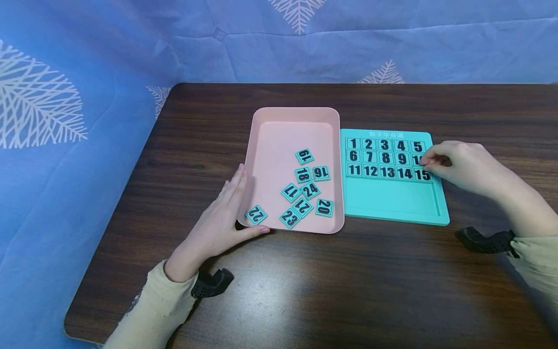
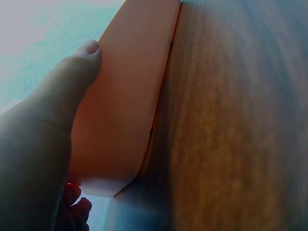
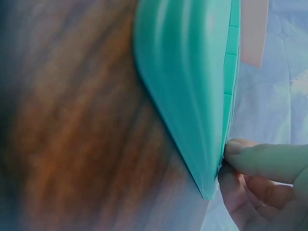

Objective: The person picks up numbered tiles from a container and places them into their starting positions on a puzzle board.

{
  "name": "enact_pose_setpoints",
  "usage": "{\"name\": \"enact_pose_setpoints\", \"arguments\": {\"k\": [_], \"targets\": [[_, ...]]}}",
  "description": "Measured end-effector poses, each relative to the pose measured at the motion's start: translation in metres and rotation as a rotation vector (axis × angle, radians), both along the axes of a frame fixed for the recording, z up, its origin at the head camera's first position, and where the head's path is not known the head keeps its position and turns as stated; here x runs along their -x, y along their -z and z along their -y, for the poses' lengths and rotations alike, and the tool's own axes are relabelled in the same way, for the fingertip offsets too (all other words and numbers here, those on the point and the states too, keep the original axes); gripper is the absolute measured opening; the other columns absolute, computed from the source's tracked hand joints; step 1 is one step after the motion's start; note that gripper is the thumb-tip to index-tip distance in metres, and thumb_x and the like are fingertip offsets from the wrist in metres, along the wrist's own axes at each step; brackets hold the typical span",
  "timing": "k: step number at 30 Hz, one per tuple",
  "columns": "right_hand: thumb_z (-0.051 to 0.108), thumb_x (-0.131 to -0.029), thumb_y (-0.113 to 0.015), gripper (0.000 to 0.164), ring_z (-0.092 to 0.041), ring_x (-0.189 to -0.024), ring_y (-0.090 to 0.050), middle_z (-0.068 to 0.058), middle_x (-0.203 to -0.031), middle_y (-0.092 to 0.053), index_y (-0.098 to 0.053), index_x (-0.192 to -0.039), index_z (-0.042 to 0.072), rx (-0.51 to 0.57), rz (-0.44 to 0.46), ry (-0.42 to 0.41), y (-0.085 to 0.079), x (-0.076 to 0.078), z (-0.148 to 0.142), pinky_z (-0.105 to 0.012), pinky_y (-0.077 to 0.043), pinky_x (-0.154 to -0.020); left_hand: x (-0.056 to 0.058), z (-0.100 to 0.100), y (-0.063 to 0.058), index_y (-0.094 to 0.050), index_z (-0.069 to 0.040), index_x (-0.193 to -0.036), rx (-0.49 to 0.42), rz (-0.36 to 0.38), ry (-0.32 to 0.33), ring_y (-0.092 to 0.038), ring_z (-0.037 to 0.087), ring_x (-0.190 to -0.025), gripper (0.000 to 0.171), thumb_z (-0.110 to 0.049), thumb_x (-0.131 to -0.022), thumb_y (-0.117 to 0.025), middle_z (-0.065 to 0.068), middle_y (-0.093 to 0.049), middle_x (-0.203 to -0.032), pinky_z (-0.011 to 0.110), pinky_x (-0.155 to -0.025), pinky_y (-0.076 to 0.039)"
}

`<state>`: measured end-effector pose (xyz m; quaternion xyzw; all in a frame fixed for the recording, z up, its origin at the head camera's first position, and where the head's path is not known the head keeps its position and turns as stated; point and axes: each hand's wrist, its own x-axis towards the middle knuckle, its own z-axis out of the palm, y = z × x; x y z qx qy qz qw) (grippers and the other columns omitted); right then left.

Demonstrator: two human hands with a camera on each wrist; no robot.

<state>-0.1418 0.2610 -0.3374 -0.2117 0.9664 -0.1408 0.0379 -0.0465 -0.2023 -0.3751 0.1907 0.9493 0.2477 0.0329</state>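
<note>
My left hand (image 1: 218,220) lies with straight fingers along the left side of a pink tray (image 1: 287,131), its thumb at the front edge. In the left wrist view the thumb (image 2: 79,72) touches the tray's outer wall (image 2: 127,96). Several loose turquoise number tiles, such as the 24 tile (image 1: 310,190) and the 22 tile (image 1: 255,214), lie in the tray at varied angles. My right hand (image 1: 468,165) has thumb and finger curled at the number tile 15 (image 1: 422,176), at the right side of a turquoise number board (image 1: 388,198). Its fingertips partly cover the number tile 10 (image 1: 415,159).
Three rows of tiles, 1 to 15, fill the board's upper part; its lower part is bare. The board's left edge meets the tray. Both stand on a dark wooden table (image 1: 305,291). Blue cloth (image 1: 244,43) with white leaf prints hangs behind and at the left.
</note>
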Motion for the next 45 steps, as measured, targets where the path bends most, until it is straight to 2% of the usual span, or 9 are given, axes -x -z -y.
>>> {"name": "enact_pose_setpoints", "arguments": {"k": [10, 21, 28, 37, 45], "targets": [[0.003, -0.087, -0.067, 0.008, -0.015, -0.072, -0.056, -0.002, -0.083, -0.063, -0.07, -0.095, 0.004, 0.019, -0.038, 0.012, -0.006, -0.002, 0.004, -0.033, -0.046, -0.06, 0.0, 0.0, 0.0, 0.003, -0.018, -0.154, 0.002, 0.014, -0.007, -0.007, 0.026, -0.145, 0.114, -0.072, -0.076, -0.06, -0.005, 0.008, -0.159, 0.052, -0.112, -0.021], [0.0, -0.085, -0.069, 0.009, -0.014, -0.07, -0.053, -0.001, -0.083, -0.063, -0.07, -0.091, 0.006, 0.068, -0.13, -0.058, -0.016, 0.003, 0.025, -0.028, -0.044, -0.057, 0.0, 0.001, -0.001, 0.003, -0.016, -0.154, 0.009, -0.016, 0.009, -0.004, 0.016, -0.145, 0.115, -0.071, -0.077, -0.061, 0.0, 0.005, -0.16, 0.047, -0.114, -0.018], [0.001, -0.086, -0.069, 0.008, -0.019, -0.073, -0.056, -0.004, -0.085, -0.064, -0.07, -0.092, 0.004, 0.095, -0.107, -0.11, -0.022, 0.01, 0.052, -0.033, -0.046, -0.059, 0.0, 0.001, -0.001, 0.003, -0.015, -0.154, 0.01, -0.009, 0.009, -0.003, 0.017, -0.145, 0.114, -0.072, -0.077, -0.059, -0.002, 0.007, -0.16, 0.048, -0.114, -0.019], [0.003, -0.086, -0.07, 0.01, -0.018, -0.077, -0.056, -0.005, -0.087, -0.063, -0.07, -0.096, 0.004, 0.142, -0.084, -0.16, -0.031, 0.015, 0.093, -0.039, -0.048, -0.065, 0.0, 0.0, 0.0, 0.004, -0.015, -0.154, 0.012, -0.018, 0.014, -0.003, 0.015, -0.145, 0.115, -0.071, -0.076, -0.06, 0.001, 0.005, -0.16, 0.044, -0.115, -0.017], [0.005, -0.086, -0.07, 0.014, -0.019, -0.079, -0.055, -0.005, -0.092, -0.064, -0.07, -0.1, 0.006, 0.189, -0.025, -0.26, -0.045, 0.015, 0.129, -0.037, -0.047, -0.065, 0.0, 0.001, 0.0, 0.003, -0.015, -0.154, 0.018, -0.026, 0.016, -0.004, 0.016, -0.145, 0.114, -0.071, -0.077, -0.06, -0.001, 0.006, -0.16, 0.044, -0.115, -0.018]]}}
